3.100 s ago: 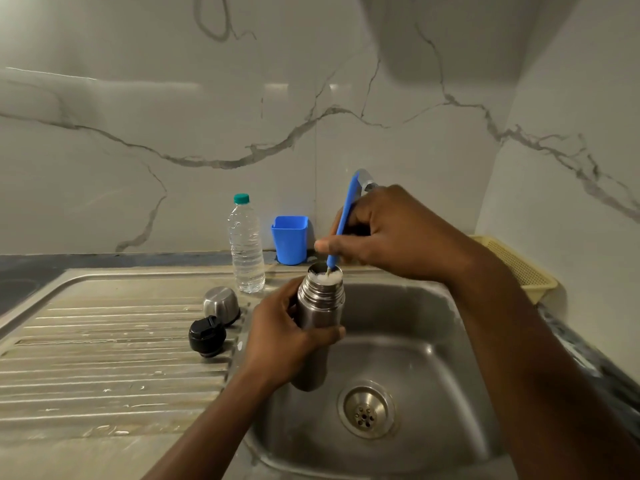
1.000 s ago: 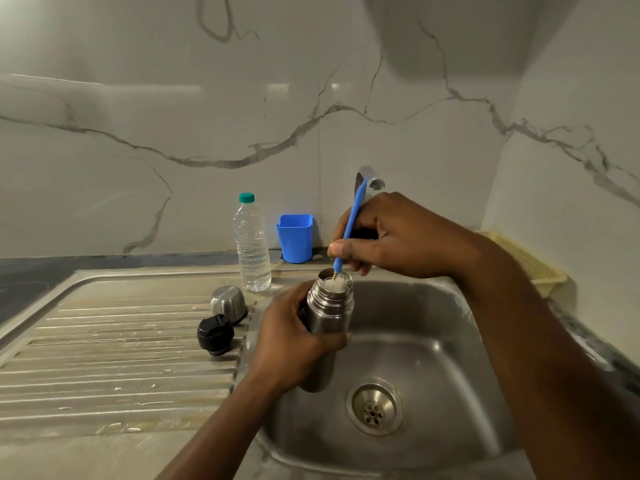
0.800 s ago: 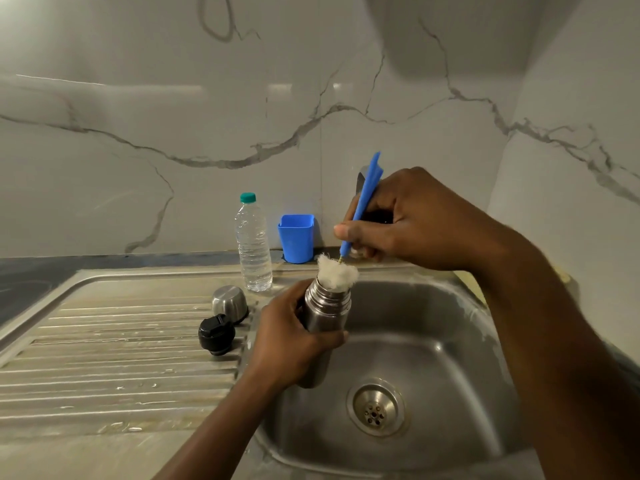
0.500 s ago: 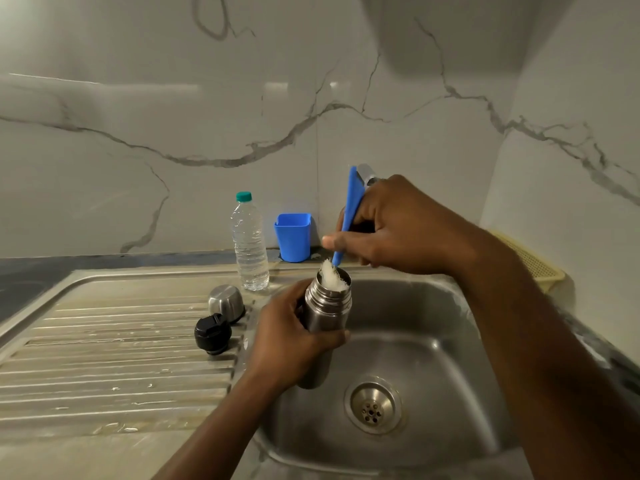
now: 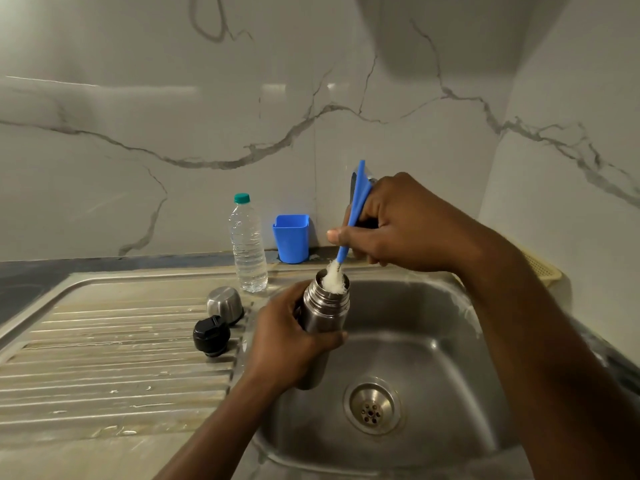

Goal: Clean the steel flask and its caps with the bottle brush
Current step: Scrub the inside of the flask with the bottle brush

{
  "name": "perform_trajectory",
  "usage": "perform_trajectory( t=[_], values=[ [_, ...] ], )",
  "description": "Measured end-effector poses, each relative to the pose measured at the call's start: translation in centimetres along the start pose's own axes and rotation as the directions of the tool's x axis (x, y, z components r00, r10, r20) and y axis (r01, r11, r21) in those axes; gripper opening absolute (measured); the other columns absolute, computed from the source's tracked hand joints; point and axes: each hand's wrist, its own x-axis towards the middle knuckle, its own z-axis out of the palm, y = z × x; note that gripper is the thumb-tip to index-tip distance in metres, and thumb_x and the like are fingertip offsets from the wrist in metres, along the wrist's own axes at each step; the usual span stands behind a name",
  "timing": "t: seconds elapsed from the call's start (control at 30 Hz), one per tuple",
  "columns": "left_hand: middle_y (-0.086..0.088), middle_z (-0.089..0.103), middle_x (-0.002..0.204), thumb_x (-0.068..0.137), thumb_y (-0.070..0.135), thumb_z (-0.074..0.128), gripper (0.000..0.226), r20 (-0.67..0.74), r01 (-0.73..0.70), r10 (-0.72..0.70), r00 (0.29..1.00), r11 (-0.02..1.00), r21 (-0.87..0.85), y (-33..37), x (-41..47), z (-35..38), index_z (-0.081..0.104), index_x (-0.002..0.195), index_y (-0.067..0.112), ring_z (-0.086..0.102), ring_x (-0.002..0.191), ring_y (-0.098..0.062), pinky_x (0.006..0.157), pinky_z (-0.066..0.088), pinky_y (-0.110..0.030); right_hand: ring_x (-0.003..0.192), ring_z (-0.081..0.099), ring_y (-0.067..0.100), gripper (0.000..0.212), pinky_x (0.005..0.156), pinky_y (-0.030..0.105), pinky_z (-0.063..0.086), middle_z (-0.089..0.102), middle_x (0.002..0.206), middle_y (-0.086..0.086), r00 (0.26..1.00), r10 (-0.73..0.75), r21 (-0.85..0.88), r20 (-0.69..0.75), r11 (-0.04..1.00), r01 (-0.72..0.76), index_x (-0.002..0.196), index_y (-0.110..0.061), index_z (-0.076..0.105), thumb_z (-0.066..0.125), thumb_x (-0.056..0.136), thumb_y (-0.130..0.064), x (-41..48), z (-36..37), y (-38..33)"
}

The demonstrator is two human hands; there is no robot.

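White marble wall [image 5: 173, 133] with grey veins stands behind a steel sink [image 5: 433, 341], whose ribbed draining board [image 5: 104, 358] stretches to the left. My left hand [image 5: 287, 337] wraps around the middle of the steel flask [image 5: 325, 310], holding it nearly upright over the basin, mouth open at the top. My right hand [image 5: 398, 223] grips the blue handle of the bottle brush [image 5: 356, 202] above the flask; its white bristles sit partly inside the flask's mouth. A clear plastic water bottle [image 5: 247, 247] with a green lid stands at the back edge of the sink, a blue plastic cup [image 5: 291, 237] just beside it by the wall. On the draining board lie the steel cap [image 5: 225, 304] and, nearer me, the black stopper cap [image 5: 211, 336], close together.
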Motion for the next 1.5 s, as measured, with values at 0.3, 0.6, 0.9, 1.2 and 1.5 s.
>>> perform_trajectory(
  t=[0.3,0.6,0.9,1.2,1.5],
  values=[
    [0.026,0.074,0.111,0.061,0.024,0.101,0.072,-0.027,-0.018,0.018,0.999,1.000,-0.008,0.4,-0.2,0.0,0.065,0.122,0.043,0.070,0.102,0.004,0.083,0.054,-0.011,0.045,0.042,0.010,0.044,0.051,0.015,0.031,0.046,0.051,-0.004,0.998,0.011,-0.061,0.055,0.998,-0.008,0.063,-0.013,0.065,0.070,0.095,-0.043,0.4,1.7,-0.7],
    [0.034,0.072,0.109,0.060,0.019,0.101,0.076,-0.033,-0.012,0.012,0.999,1.000,-0.011,0.4,-0.3,-0.1,0.062,0.116,0.052,0.069,0.100,0.009,0.081,0.051,-0.005,0.048,0.048,0.008,0.045,0.051,0.014,0.033,0.050,0.048,-0.001,0.994,-0.038,-0.059,-0.103,0.998,0.032,0.057,-0.011,0.065,0.071,0.092,-0.037,0.1,0.0,-0.6],
    [0.033,0.072,0.107,0.061,0.020,0.101,0.070,-0.023,-0.011,0.011,1.000,1.000,-0.012,0.6,0.0,-0.1,0.064,0.114,0.048,0.069,0.099,0.008,0.080,0.050,-0.005,0.051,0.047,0.009,0.046,0.058,0.009,0.028,0.046,0.048,-0.001,0.999,-0.008,-0.091,-0.036,0.996,0.005,0.059,-0.009,0.064,0.068,0.095,-0.039,0.6,1.4,-0.5],
    [0.031,0.072,0.110,0.060,0.022,0.101,0.075,-0.037,-0.011,0.010,0.999,1.000,-0.006,0.3,-0.3,0.2,0.062,0.118,0.050,0.068,0.102,0.008,0.081,0.051,-0.006,0.052,0.054,0.003,0.045,0.058,0.009,0.030,0.054,0.046,-0.002,0.985,0.016,-0.071,-0.171,0.997,-0.029,0.054,-0.014,0.063,0.071,0.091,-0.038,0.6,1.3,-0.8],
    [0.033,0.072,0.108,0.061,0.022,0.101,0.073,-0.041,-0.013,0.014,0.999,1.000,0.009,0.1,-0.1,-0.1,0.064,0.119,0.047,0.069,0.100,0.008,0.082,0.052,-0.008,0.060,0.063,0.015,0.044,0.061,0.010,0.037,0.066,0.059,0.008,0.994,0.018,-0.080,-0.110,0.996,-0.027,0.065,-0.008,0.070,0.068,0.095,-0.041,0.5,1.0,-0.9]
  ],
)
